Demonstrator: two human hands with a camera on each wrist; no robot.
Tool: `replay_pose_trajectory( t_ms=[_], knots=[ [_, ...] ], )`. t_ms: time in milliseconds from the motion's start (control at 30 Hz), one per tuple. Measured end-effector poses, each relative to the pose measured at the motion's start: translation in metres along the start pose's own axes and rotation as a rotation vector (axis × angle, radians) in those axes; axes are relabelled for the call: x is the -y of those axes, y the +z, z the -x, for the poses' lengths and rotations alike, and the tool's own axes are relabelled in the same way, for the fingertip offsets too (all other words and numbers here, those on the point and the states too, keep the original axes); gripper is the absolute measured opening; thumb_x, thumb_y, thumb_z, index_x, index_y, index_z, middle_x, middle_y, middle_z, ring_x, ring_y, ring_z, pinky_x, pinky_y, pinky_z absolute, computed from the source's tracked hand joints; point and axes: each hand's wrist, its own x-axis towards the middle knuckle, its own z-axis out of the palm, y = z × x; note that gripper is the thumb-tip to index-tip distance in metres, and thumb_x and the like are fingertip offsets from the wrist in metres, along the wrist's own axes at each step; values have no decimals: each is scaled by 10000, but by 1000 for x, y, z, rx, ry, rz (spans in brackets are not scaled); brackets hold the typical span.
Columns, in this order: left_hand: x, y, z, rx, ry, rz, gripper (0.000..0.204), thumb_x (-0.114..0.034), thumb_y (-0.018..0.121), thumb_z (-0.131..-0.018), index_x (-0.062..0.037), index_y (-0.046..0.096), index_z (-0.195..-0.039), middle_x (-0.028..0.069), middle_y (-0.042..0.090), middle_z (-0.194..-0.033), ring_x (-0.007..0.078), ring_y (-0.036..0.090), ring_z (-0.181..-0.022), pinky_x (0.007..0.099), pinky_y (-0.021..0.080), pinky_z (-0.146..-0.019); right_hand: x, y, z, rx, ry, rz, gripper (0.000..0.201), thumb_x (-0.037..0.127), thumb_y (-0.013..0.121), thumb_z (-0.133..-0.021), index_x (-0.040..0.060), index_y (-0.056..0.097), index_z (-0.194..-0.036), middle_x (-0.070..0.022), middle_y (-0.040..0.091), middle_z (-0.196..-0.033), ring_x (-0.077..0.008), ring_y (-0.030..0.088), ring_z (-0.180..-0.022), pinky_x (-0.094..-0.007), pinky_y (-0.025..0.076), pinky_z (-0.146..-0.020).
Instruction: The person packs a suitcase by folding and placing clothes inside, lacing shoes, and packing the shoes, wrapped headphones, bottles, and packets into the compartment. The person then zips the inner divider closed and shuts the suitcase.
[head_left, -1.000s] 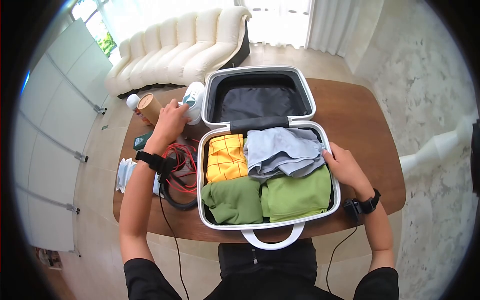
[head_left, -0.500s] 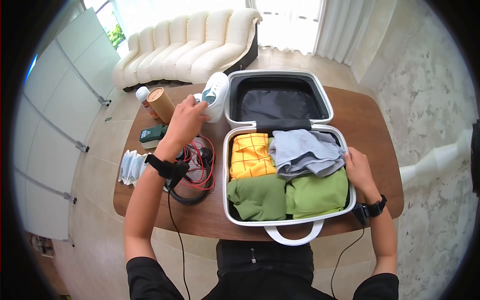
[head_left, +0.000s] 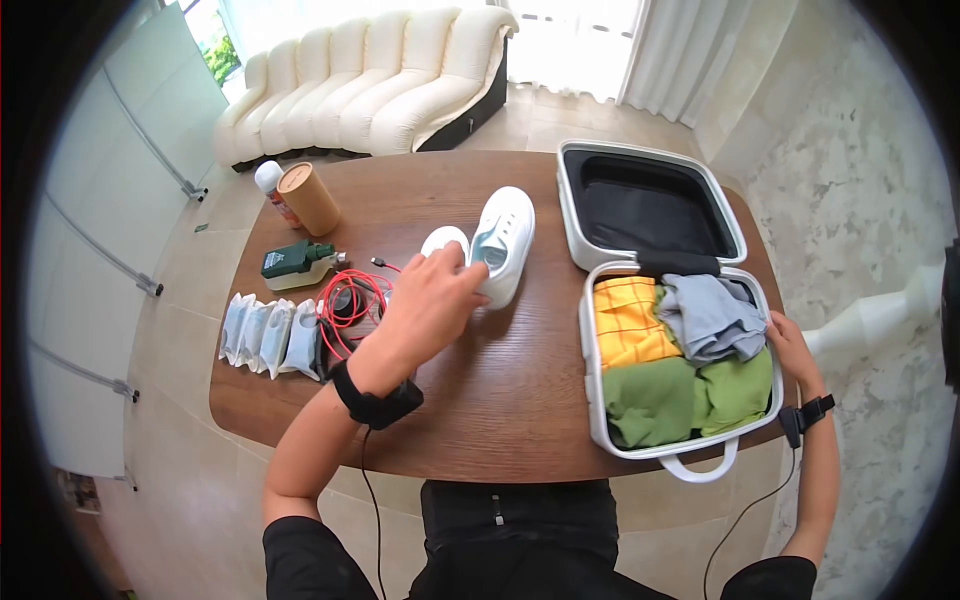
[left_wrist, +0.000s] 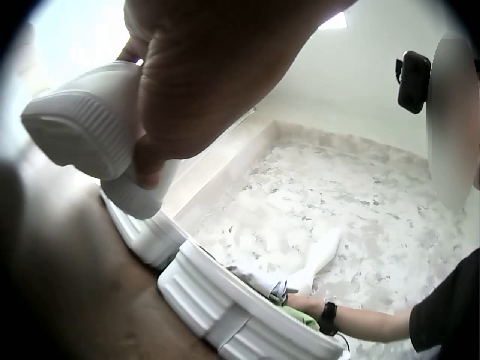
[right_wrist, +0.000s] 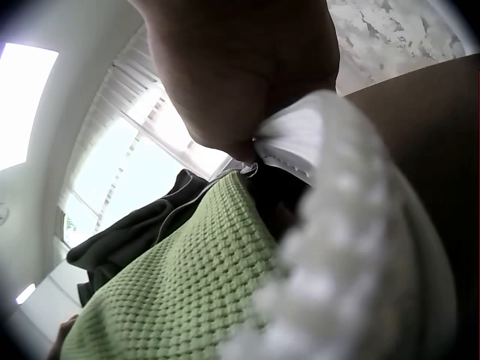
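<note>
My left hand [head_left: 425, 305] holds a pair of white sneakers over the middle of the table, fingers at the opening of the right-hand sneaker [head_left: 512, 235]. The other sneaker [head_left: 447, 241] is partly behind the hand. In the left wrist view, the sole of a sneaker [left_wrist: 79, 124] shows beside the palm. My right hand [head_left: 790, 347] grips the right rim of an open white suitcase [head_left: 591, 400]. Inside lie folded clothes: a yellow checked one [head_left: 630, 322], a grey-blue one [head_left: 708, 315], a dark green one [head_left: 650, 400] and a light green one [head_left: 735, 390].
On the wooden table's [head_left: 490, 400] left stand a brown cylinder [head_left: 310, 200] and a white-capped bottle [head_left: 273, 190]. Nearer are a green-labelled bottle [head_left: 295, 263], a red cable [head_left: 350, 295] over headphones and several small white-blue packets [head_left: 262, 330]. A cream sofa [head_left: 370, 85] stands beyond.
The suitcase has slid to the right along the table, with my right hand on its rim. My left hand has carried the sneakers rightward from the table's back left to its middle.
</note>
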Motion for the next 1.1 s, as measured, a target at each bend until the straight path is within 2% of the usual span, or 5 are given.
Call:
replay_pose_trajectory(
  t_ms=[433, 533, 633, 833, 1100],
  knots=[
    [-68, 81, -8, -27, 60, -81, 163, -176, 744, -856, -92, 665, -971, 98, 568, -947, 269, 623, -914, 403, 466, -785, -103, -125, 11, 28, 279, 323, 375, 106, 542, -1011, -18, 606, -1360, -125, 710, -1251, -198, 642, -1121, -313, 474, -1032],
    [-65, 82, -3, -51, 57, -82, 139, -165, 733, -863, -93, 659, -956, 95, 566, -935, 266, 618, -917, 395, 464, -780, -26, -126, 60, -223, 445, 1039, 373, 159, 573, -1027, 9, 590, -1368, -133, 726, -1149, -228, 672, -1054, -356, 524, -940],
    [-77, 86, -9, -36, 34, -100, 141, -161, 746, -854, -98, 652, -938, 85, 567, -919, 262, 613, -916, 389, 462, -777, 196, 1, 73, -680, -3, 317, 275, 166, 573, -1040, 62, 628, -1289, -130, 718, -997, -196, 682, -939, -344, 539, -832],
    [-84, 84, -10, -35, -1, -24, 223, -191, 800, -805, -113, 671, -970, 67, 588, -901, 251, 618, -910, 400, 458, -777, 284, 152, 31, -119, -155, 292, 198, 183, 690, -946, 18, 702, -1054, -173, 741, -925, -370, 730, -877, -456, 561, -764],
    [-25, 44, -21, -60, -352, 552, 359, -230, 783, -899, -101, 717, -1227, 119, 596, -971, 258, 625, -877, 385, 515, -765, 314, 194, -103, 32, -483, 386, 180, 163, 676, -863, 41, 784, -938, -184, 749, -849, -373, 728, -843, -455, 579, -775]
  ],
)
